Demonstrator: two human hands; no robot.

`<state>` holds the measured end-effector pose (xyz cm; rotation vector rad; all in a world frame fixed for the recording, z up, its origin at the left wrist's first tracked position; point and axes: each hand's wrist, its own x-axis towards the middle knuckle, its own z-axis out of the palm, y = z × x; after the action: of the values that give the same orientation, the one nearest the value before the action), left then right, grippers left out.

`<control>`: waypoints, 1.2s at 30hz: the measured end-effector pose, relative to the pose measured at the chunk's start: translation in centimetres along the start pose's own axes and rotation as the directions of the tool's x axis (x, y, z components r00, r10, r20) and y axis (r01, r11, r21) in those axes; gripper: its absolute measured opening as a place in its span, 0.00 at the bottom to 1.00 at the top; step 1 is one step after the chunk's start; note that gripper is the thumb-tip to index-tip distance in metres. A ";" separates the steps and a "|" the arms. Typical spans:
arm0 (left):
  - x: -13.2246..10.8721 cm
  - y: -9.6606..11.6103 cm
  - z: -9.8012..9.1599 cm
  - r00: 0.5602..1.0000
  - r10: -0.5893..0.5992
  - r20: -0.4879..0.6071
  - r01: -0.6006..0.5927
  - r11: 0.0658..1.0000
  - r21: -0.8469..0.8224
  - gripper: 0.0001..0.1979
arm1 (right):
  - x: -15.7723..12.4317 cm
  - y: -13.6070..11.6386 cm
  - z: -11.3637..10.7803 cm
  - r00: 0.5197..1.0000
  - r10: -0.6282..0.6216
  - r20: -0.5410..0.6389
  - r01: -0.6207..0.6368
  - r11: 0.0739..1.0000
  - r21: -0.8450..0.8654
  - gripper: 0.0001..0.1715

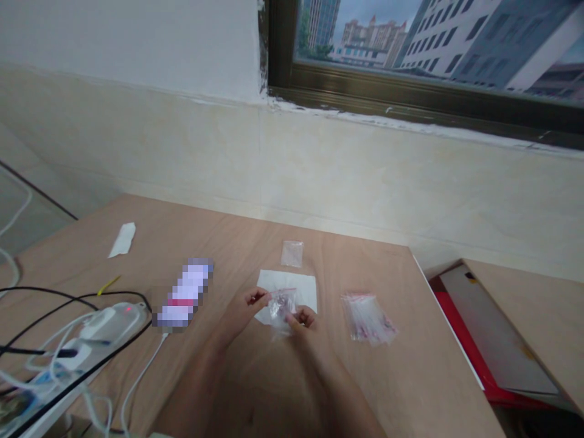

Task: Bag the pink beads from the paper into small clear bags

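A small clear zip bag (pixel 281 304) with something small inside is held between both my hands above a white sheet of paper (pixel 301 286) on the wooden table (pixel 237 237). My left hand (pixel 246 307) pinches the bag's upper left edge. My right hand (pixel 303 319) pinches its lower right side. Just beyond the paper lies another small clear bag (pixel 292 253). To the right rests a pile of empty zip bags with red strips (pixel 367 317).
A power strip with a red light (pixel 112 322) and tangled black and white cables (pixel 55 359) sit at the left. A pixelated object (pixel 183 294) and a white paper scrap (pixel 123 239) lie on the table. A red-edged board (pixel 479 340) leans at the right.
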<state>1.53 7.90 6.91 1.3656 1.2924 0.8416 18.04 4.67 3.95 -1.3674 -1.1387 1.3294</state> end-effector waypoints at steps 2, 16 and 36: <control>0.2 -0.7 -0.4 0.998 -0.043 -0.047 0.043 0.999 -0.002 0.15 | 0.6 0.4 0.0 0.999 0.027 -0.024 -0.027 1.000 0.000 0.16; -2.0 -5.7 -1.0 0.982 0.059 -0.177 -0.010 0.964 0.267 0.13 | 15.9 -1.2 -0.1 0.879 -0.135 -0.457 -0.011 0.953 -0.302 0.10; -2.0 -6.4 -0.9 0.981 0.115 -0.158 -0.056 0.942 0.332 0.11 | 4.0 -2.0 -8.1 0.697 -0.486 -0.527 -0.220 0.554 -0.802 0.22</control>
<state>-1.28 5.48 1.23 1.6470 1.5713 0.8482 26.04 8.98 5.42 -2.1342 -1.2942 -0.0889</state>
